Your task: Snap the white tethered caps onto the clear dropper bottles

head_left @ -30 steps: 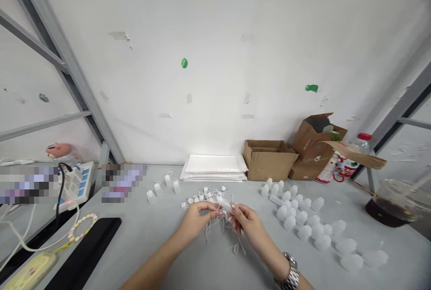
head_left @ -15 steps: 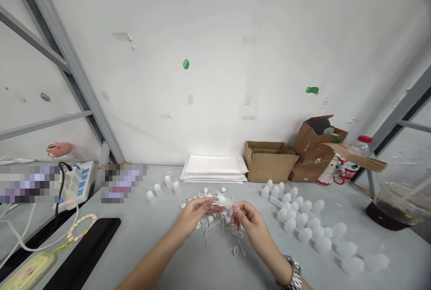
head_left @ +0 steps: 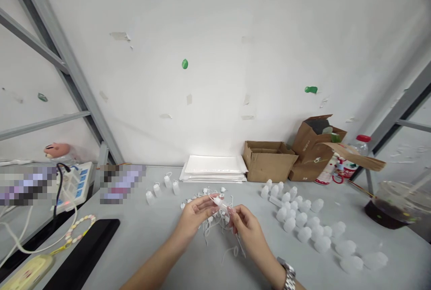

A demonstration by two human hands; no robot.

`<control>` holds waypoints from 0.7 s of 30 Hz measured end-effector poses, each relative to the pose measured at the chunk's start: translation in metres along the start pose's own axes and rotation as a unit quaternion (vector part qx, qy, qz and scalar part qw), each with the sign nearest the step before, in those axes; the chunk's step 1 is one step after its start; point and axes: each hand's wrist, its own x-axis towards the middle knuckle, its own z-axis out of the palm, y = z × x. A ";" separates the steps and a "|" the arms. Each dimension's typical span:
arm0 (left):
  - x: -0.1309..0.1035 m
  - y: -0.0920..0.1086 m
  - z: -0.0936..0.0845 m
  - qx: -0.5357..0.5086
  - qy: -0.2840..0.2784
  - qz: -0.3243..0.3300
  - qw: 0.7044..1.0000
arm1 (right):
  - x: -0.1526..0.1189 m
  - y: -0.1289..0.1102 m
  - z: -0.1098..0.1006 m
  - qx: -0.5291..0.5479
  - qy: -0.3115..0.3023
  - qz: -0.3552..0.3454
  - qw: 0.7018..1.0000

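A small translucent white bottle (head_left: 220,204) is held between both hands, tilted, with a white cap at its upper left end. My left hand (head_left: 199,211) grips the cap end between thumb and fingers. My right hand (head_left: 243,220) pinches the lower right end of the bottle. Below the hands lies a loose pile of white caps with strings (head_left: 210,221), partly hidden by the fingers. Several capped bottles (head_left: 157,189) with string loops stand to the left. To the right, many uncapped translucent bottles (head_left: 303,219) stand in loose rows.
Behind the hands lie stacked white sheets (head_left: 215,165) and an open cardboard box (head_left: 269,166). A brown paper bag (head_left: 311,151) and a plastic cup of dark drink (head_left: 387,209) are at the right. A black flat slab (head_left: 87,249), power strip (head_left: 81,184) and cables occupy the left.
The bottle has turned so that its capped end points up and left. My left fingers have shifted around the cap, and my right hand has moved slightly left and down.
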 end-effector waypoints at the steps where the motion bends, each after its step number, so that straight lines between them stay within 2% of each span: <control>1: 0.000 0.000 0.000 0.002 -0.003 0.006 1.000 | 0.001 0.001 0.000 0.021 -0.022 0.016 0.999; 3: 0.000 0.000 -0.002 0.017 -0.002 0.014 1.000 | 0.003 0.004 0.001 0.043 -0.052 0.033 0.997; 7: 0.002 -0.002 -0.004 0.030 -0.001 0.022 0.999 | 0.003 0.005 0.004 0.064 -0.061 0.041 0.995; 12: 0.003 -0.002 -0.002 0.030 -0.009 0.039 0.999 | 0.001 0.004 0.006 0.128 -0.137 0.127 0.974; 14: 0.003 -0.002 0.000 0.028 -0.003 0.041 0.999 | 0.001 0.006 0.006 0.110 -0.122 0.113 0.980; 18: 0.002 -0.002 0.003 0.023 0.014 0.044 0.999 | 0.002 0.010 0.006 0.067 -0.042 0.019 0.997; 21: 0.000 -0.003 0.002 0.025 -0.001 0.030 0.999 | 0.003 0.010 0.006 0.078 -0.059 0.029 0.995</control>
